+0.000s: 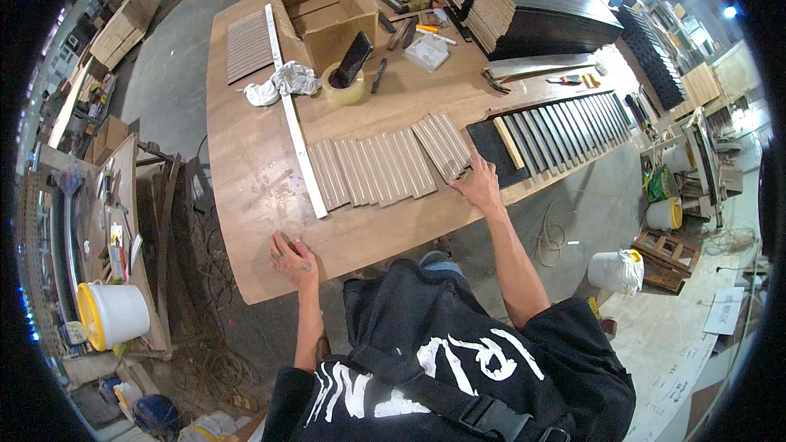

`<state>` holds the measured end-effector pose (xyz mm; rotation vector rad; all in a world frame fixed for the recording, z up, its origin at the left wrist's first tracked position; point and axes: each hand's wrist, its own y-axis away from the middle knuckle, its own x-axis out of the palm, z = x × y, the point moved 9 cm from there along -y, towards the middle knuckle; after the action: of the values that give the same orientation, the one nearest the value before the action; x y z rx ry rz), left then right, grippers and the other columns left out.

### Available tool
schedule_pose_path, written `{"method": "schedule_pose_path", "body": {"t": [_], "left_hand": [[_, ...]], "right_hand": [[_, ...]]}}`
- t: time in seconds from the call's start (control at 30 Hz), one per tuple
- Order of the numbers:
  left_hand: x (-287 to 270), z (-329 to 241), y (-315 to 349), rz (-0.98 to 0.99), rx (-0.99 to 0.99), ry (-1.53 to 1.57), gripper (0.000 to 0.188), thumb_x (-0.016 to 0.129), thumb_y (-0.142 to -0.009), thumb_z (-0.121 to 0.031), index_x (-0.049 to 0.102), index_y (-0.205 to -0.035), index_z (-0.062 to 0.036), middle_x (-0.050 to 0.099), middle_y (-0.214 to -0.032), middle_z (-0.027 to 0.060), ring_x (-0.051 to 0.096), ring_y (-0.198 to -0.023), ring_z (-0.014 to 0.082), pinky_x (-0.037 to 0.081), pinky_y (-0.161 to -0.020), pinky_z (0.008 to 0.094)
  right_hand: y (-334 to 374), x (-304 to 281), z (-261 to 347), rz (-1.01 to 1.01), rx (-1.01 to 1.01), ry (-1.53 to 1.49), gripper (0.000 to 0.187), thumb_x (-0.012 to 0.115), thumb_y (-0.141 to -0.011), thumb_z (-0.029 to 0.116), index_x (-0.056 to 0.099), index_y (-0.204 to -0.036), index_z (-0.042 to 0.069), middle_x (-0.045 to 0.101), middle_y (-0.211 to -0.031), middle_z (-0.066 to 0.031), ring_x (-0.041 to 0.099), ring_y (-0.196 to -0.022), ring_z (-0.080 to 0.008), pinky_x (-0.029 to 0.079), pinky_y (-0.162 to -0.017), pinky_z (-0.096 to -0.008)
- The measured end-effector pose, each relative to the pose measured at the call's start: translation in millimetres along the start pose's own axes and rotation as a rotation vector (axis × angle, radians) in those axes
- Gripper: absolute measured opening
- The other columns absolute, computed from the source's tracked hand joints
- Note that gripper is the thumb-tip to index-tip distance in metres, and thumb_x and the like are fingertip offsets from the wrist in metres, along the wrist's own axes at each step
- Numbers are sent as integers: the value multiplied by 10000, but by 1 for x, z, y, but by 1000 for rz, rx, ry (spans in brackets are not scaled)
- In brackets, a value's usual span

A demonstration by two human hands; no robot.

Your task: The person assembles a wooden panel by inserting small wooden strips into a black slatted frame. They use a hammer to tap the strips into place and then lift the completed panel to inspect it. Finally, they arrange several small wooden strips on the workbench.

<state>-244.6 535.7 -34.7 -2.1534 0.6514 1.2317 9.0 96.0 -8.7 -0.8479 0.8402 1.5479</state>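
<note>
My left hand (295, 260) rests on the near left of the wooden table, holding nothing, its fingers apart. My right hand (480, 187) grips the near right corner of a brown grooved panel (442, 146), thumb at the near edge and fingers along the right side. That panel lies at a slant. Left of it, several similar grooved panels (372, 170) overlap in a row, reaching a long white strip (301, 147). Just right of my right hand is a black slatted frame (565, 135) with a dark sheet (497, 150) and a pale wooden strip (512, 144) at its left end.
Farther back stand an open cardboard box (323, 12), a tape roll (344, 86) with a black object on it, and a white rag (284, 83). A stack of black-edged boards (548, 20) and a hammer (496, 80) lie back right. White buckets (115, 315) flank the table (246, 237).
</note>
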Motion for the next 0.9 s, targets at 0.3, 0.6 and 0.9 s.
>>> {"method": "schedule_pose_path", "body": {"t": [0.3, 0.6, 0.9], "left_hand": [[-1, 0, 2, -52, 78, -5, 551, 574, -946, -243, 418, -1435, -43, 430, -1437, 194, 395, -1311, 413, 314, -1061, 563], [-1, -2, 2, -41, 41, -34, 557, 576, -946, -255, 423, -1440, -47, 444, -1440, 189, 419, -1298, 414, 321, -1062, 563], [-6, -4, 1, -48, 50, -47, 552, 572, -947, -253, 427, -1434, -40, 444, -1435, 184, 420, -1284, 425, 335, -1041, 572]], "right_hand": [[-5, 6, 22, 1, 67, 134, 1115, 815, -693, 489, 245, -1545, 51, 394, -1430, -310, 389, -1316, -453, 359, -1047, -571], [4, 9, 14, -74, 63, 190, 1161, 827, -662, 495, 238, -1540, 15, 424, -1364, -313, 418, -1250, -470, 378, -1032, -548], [-6, 9, 23, -74, 65, 162, 1195, 841, -604, 466, 245, -1509, -38, 435, -1290, -348, 428, -1190, -467, 377, -1015, -555]]}}
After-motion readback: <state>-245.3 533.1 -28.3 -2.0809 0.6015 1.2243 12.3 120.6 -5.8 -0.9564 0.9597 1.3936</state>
